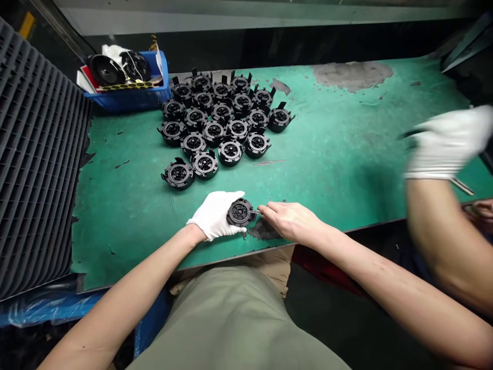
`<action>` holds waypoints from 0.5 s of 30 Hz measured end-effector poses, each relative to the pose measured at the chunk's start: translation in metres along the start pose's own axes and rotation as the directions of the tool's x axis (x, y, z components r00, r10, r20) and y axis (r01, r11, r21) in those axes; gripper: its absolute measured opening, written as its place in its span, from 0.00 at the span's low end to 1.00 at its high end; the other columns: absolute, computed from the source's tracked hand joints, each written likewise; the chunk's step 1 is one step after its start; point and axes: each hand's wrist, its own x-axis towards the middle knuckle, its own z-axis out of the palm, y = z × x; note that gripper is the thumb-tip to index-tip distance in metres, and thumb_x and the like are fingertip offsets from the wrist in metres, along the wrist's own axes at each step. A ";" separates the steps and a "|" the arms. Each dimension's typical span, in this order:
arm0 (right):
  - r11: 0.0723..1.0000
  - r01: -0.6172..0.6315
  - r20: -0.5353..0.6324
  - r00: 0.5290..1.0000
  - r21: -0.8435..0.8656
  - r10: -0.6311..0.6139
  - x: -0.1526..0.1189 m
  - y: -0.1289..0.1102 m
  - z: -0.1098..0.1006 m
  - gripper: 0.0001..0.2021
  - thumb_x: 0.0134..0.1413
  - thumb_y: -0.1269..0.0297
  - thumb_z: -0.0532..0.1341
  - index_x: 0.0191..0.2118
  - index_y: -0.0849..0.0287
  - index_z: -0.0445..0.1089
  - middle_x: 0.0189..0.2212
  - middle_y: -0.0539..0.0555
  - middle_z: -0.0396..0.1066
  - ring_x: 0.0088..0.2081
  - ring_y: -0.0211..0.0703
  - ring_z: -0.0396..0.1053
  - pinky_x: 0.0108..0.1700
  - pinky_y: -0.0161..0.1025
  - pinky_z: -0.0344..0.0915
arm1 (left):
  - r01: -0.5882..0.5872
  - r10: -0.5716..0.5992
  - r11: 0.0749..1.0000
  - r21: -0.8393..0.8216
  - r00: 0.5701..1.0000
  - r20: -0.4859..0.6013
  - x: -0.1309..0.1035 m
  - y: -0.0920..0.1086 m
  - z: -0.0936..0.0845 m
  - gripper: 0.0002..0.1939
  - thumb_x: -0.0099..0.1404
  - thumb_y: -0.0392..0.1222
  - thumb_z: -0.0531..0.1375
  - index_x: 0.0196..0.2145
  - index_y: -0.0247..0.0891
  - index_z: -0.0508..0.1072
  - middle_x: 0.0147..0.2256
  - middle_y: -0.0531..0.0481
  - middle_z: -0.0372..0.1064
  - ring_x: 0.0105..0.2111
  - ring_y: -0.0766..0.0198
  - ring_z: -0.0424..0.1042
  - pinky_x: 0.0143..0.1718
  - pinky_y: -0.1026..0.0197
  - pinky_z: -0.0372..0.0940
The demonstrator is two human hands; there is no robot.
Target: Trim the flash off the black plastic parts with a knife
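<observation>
My left hand [215, 215], in a white glove, grips a round black plastic part [239, 211] by its side, over the table's front edge. Its ribbed face is turned up toward me. My bare right hand [287, 218] pinches a thin metal tool [254, 211] whose tip reaches onto the face of that part. The kind of tool is too small to make out. Beyond my hands, a cluster of similar round black parts [213, 132] stands on the table, several with upright tabs. The closest of them [178, 173] sits up and to the left of my left hand.
The green tabletop [327, 169] has worn grey patches. At the back left stands a blue bin [127, 100] of mixed pieces. Stacked grey trays [34, 154] line the left edge. A co-worker's gloved hand [447, 141], blurred, reaches in at right above a metal rod [462, 186].
</observation>
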 end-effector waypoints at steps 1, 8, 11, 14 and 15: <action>1.000 0.016 0.010 1.000 0.002 -0.016 0.001 0.002 0.000 0.12 0.77 0.71 0.50 0.49 0.62 0.71 0.34 0.54 0.71 0.31 0.42 0.66 0.34 0.41 0.52 | -0.002 0.002 1.000 0.003 1.000 0.004 0.000 0.000 0.000 0.53 0.56 0.70 0.74 0.69 0.38 0.66 0.58 0.36 0.78 0.55 0.37 0.80 0.61 0.41 0.71; 0.993 0.117 0.044 0.992 0.024 -0.118 0.006 0.017 -0.005 0.12 0.78 0.70 0.50 0.50 0.61 0.71 0.34 0.53 0.70 0.31 0.41 0.65 0.34 0.41 0.51 | -0.005 0.005 1.000 0.018 1.000 0.016 -0.001 -0.002 0.000 0.53 0.57 0.68 0.74 0.70 0.39 0.65 0.61 0.36 0.75 0.58 0.38 0.78 0.64 0.43 0.69; 0.988 0.149 0.049 0.987 0.029 -0.151 0.008 0.022 -0.006 0.12 0.78 0.70 0.50 0.51 0.62 0.71 0.34 0.53 0.71 0.31 0.41 0.65 0.34 0.41 0.51 | -0.012 0.012 1.000 0.020 1.000 0.022 -0.001 -0.002 0.001 0.53 0.57 0.69 0.74 0.70 0.37 0.65 0.61 0.36 0.75 0.58 0.38 0.78 0.63 0.42 0.69; 0.984 0.176 0.053 0.983 0.027 -0.178 0.010 0.025 -0.006 0.13 0.78 0.70 0.50 0.52 0.63 0.72 0.34 0.54 0.71 0.30 0.42 0.65 0.33 0.41 0.51 | -0.020 0.019 1.000 0.021 1.000 0.023 0.000 -0.003 0.001 0.53 0.57 0.70 0.73 0.70 0.37 0.65 0.61 0.35 0.76 0.57 0.37 0.78 0.62 0.42 0.69; 0.982 0.185 0.055 0.981 0.025 -0.186 0.011 0.026 -0.007 0.14 0.79 0.69 0.49 0.53 0.64 0.72 0.34 0.55 0.71 0.30 0.42 0.65 0.33 0.41 0.51 | -0.022 0.022 1.000 0.020 1.000 0.020 0.000 -0.004 0.001 0.53 0.57 0.70 0.73 0.70 0.36 0.65 0.61 0.35 0.76 0.57 0.37 0.78 0.62 0.41 0.69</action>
